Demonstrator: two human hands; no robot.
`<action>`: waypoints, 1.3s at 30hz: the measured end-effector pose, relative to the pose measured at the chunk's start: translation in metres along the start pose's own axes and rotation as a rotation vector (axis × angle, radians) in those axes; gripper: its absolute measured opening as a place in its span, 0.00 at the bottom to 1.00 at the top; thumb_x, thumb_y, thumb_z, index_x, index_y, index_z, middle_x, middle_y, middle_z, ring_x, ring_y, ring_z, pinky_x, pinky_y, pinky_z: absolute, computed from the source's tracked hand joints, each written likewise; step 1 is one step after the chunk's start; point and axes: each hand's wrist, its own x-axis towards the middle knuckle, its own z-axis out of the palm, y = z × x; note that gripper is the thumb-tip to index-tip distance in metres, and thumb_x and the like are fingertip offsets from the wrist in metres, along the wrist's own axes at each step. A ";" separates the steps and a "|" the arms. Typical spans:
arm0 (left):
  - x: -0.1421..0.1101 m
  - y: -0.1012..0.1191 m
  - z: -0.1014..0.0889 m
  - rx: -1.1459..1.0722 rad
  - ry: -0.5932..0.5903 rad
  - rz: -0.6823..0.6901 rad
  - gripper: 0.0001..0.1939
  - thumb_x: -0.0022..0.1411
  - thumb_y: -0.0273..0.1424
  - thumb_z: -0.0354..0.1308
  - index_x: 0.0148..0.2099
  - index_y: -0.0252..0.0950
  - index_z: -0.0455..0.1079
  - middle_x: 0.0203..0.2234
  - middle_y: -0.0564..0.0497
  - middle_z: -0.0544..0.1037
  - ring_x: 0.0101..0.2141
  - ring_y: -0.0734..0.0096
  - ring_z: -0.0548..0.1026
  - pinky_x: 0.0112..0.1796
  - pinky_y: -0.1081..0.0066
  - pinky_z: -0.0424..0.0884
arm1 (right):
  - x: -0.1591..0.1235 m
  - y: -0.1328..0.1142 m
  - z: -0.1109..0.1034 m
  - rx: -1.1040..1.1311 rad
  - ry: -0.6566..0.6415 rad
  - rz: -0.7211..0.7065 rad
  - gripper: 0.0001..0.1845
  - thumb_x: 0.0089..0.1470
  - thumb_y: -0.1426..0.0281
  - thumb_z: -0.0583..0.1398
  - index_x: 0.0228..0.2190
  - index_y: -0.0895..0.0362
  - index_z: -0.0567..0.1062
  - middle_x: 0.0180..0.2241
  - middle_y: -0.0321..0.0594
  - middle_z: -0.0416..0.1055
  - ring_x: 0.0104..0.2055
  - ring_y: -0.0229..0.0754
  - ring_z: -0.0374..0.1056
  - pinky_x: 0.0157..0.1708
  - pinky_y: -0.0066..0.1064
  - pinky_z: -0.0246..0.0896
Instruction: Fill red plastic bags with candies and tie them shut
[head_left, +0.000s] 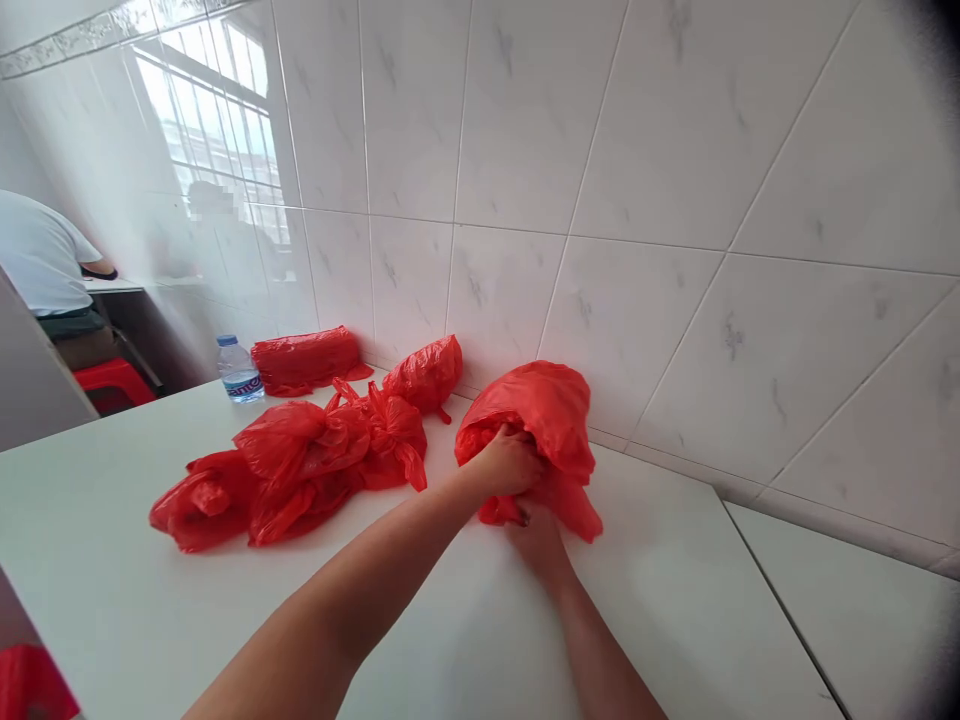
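Left hand (514, 462) tucked into the mouth of a puffy bag of thin, shiny red plastic (551, 410)

The red bag sits near the wall, on a flat, smooth white surface (645, 590). The left hand goes into its open, crumpled mouth. The fingers are hidden, so I cannot tell if they are spread or pinching something. The right hand (538, 535) is low down, at the bottom of the same bag. Red plastic covers most of its fingers, so I cannot tell how they are bent.

To the left is a messy heap of crinkly red plastic bags (307, 440), and some have twisted tops. Behind the heap, close to the wall, is a small, lumpy red plastic bundle (426, 375). Farther left lies a long, fat red plastic bundle (307, 360). Just beside it stands a clear plastic bottle with a blue cap and a blue label (241, 375).

The wall has big, shiny white tiles with grey marks (510, 140). On the far left, a person in a white shirt (37, 250) is at another table (116, 286), with a red plastic stool (116, 383) below. A thin dark gap (780, 600) runs across the right side of the surface.
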 end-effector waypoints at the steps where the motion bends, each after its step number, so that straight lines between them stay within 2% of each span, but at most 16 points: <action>1: 0.004 -0.006 0.002 0.021 -0.018 0.002 0.05 0.61 0.31 0.58 0.38 0.42 0.74 0.43 0.50 0.77 0.54 0.57 0.66 0.58 0.51 0.55 | -0.002 -0.001 0.002 0.018 -0.013 -0.004 0.08 0.35 0.74 0.52 0.15 0.55 0.55 0.20 0.30 0.53 0.26 0.34 0.50 0.24 0.27 0.47; 4: 0.008 -0.026 0.005 0.074 -0.038 0.000 0.12 0.65 0.36 0.54 0.48 0.37 0.70 0.51 0.45 0.71 0.51 0.60 0.68 0.52 0.52 0.64 | -0.006 -0.004 0.002 0.070 -0.012 0.010 0.07 0.36 0.74 0.51 0.17 0.55 0.53 0.23 0.31 0.52 0.27 0.34 0.47 0.25 0.26 0.45; 6: 0.008 -0.039 0.005 0.089 -0.032 -0.025 0.15 0.65 0.36 0.54 0.51 0.36 0.68 0.51 0.45 0.70 0.48 0.61 0.71 0.48 0.55 0.68 | -0.012 -0.004 -0.002 0.111 -0.018 0.055 0.08 0.36 0.73 0.50 0.19 0.54 0.51 0.22 0.30 0.48 0.26 0.33 0.44 0.23 0.26 0.41; 10: 0.003 -0.061 0.005 0.093 -0.015 -0.089 0.16 0.65 0.36 0.55 0.52 0.35 0.67 0.49 0.45 0.71 0.46 0.61 0.72 0.45 0.57 0.71 | -0.036 -0.004 -0.018 0.179 -0.092 0.158 0.08 0.35 0.73 0.49 0.20 0.53 0.50 0.20 0.28 0.42 0.23 0.32 0.38 0.20 0.26 0.35; 12: 0.000 -0.069 0.006 0.087 -0.011 -0.117 0.15 0.65 0.36 0.54 0.51 0.35 0.67 0.49 0.46 0.71 0.45 0.61 0.72 0.45 0.57 0.71 | -0.054 -0.005 -0.032 0.202 -0.133 0.177 0.08 0.35 0.73 0.50 0.19 0.54 0.52 0.20 0.28 0.44 0.23 0.32 0.40 0.21 0.26 0.37; 15: -0.004 -0.076 0.007 0.069 -0.010 -0.148 0.15 0.65 0.36 0.54 0.51 0.36 0.68 0.49 0.45 0.71 0.45 0.62 0.72 0.45 0.58 0.72 | -0.080 -0.003 -0.061 0.317 -0.129 0.191 0.03 0.36 0.72 0.54 0.19 0.56 0.61 0.20 0.30 0.54 0.25 0.34 0.48 0.25 0.26 0.47; 17: -0.005 -0.077 0.008 0.055 0.000 -0.165 0.15 0.65 0.36 0.54 0.51 0.35 0.68 0.48 0.46 0.72 0.45 0.61 0.72 0.45 0.58 0.72 | -0.093 0.003 -0.086 0.436 -0.045 0.225 0.04 0.36 0.71 0.57 0.21 0.58 0.69 0.22 0.34 0.63 0.27 0.37 0.56 0.30 0.28 0.55; 19: -0.003 -0.077 0.008 0.044 0.016 -0.187 0.14 0.65 0.36 0.54 0.50 0.35 0.68 0.48 0.46 0.72 0.44 0.61 0.73 0.44 0.58 0.72 | -0.102 0.013 -0.113 0.543 0.102 0.281 0.07 0.36 0.70 0.61 0.23 0.58 0.74 0.24 0.37 0.70 0.30 0.40 0.62 0.33 0.31 0.60; 22: 0.001 -0.078 0.004 0.044 0.053 -0.243 0.14 0.66 0.35 0.54 0.51 0.36 0.68 0.49 0.45 0.71 0.44 0.63 0.72 0.45 0.59 0.72 | -0.105 0.030 -0.151 0.668 0.402 0.358 0.10 0.33 0.67 0.64 0.23 0.58 0.74 0.24 0.39 0.71 0.28 0.43 0.66 0.31 0.34 0.64; 25: 0.001 -0.078 -0.001 0.047 0.090 -0.289 0.15 0.65 0.35 0.54 0.52 0.36 0.67 0.49 0.45 0.71 0.45 0.63 0.72 0.45 0.58 0.71 | -0.102 0.046 -0.177 0.660 0.686 0.365 0.16 0.32 0.66 0.67 0.27 0.56 0.72 0.24 0.35 0.70 0.26 0.38 0.65 0.26 0.29 0.64; 27: -0.004 -0.073 -0.003 0.044 0.101 -0.288 0.14 0.65 0.35 0.54 0.51 0.35 0.67 0.49 0.45 0.71 0.45 0.63 0.72 0.45 0.57 0.71 | -0.099 0.053 -0.185 0.576 0.768 0.338 0.20 0.33 0.64 0.69 0.31 0.55 0.70 0.28 0.33 0.70 0.26 0.36 0.65 0.23 0.26 0.63; 29: -0.011 -0.062 -0.001 0.036 0.109 -0.277 0.14 0.65 0.36 0.54 0.50 0.35 0.68 0.48 0.45 0.72 0.45 0.63 0.72 0.46 0.57 0.70 | -0.097 0.056 -0.186 0.426 0.788 0.321 0.23 0.36 0.60 0.69 0.33 0.55 0.69 0.31 0.34 0.69 0.27 0.37 0.66 0.21 0.26 0.63; 34: -0.022 -0.007 0.023 -0.038 0.128 -0.215 0.10 0.65 0.31 0.52 0.45 0.36 0.71 0.43 0.44 0.74 0.43 0.62 0.72 0.45 0.59 0.69 | -0.095 0.051 -0.175 0.128 0.821 0.343 0.24 0.43 0.52 0.64 0.35 0.56 0.67 0.29 0.34 0.69 0.26 0.39 0.67 0.21 0.29 0.64; 37: -0.013 0.036 0.043 -0.119 0.080 -0.091 0.19 0.60 0.28 0.53 0.54 0.41 0.68 0.48 0.44 0.72 0.45 0.61 0.72 0.44 0.63 0.70 | -0.095 0.043 -0.167 -0.016 0.822 0.403 0.24 0.47 0.49 0.61 0.34 0.56 0.66 0.21 0.33 0.68 0.21 0.40 0.66 0.21 0.31 0.63; 39: -0.003 0.061 0.057 -0.156 0.023 0.005 0.29 0.55 0.28 0.58 0.59 0.46 0.63 0.57 0.45 0.66 0.52 0.56 0.68 0.48 0.61 0.68 | -0.096 0.039 -0.164 -0.033 0.787 0.402 0.24 0.49 0.48 0.59 0.34 0.57 0.65 0.19 0.33 0.67 0.20 0.40 0.65 0.20 0.30 0.63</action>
